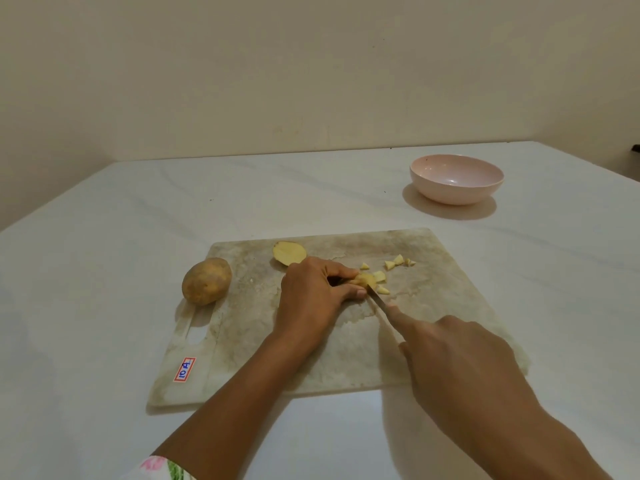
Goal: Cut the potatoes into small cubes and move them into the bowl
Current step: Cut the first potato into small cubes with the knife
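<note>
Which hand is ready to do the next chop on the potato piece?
The right hand: it grips the knife, blade against the potato piece. The left hand only holds that piece steady.

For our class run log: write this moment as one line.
step: dicing | left hand: holds potato piece | right hand: grips knife | cubes: on cutting board | bowl: no cubes

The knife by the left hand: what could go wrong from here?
The thin metal knife cuts beside the fingers of the left hand, which pinch a small yellow potato piece; a slip could nick them. The whole brown potato sits at the edge of the worn pale cutting board and might roll off.
</note>
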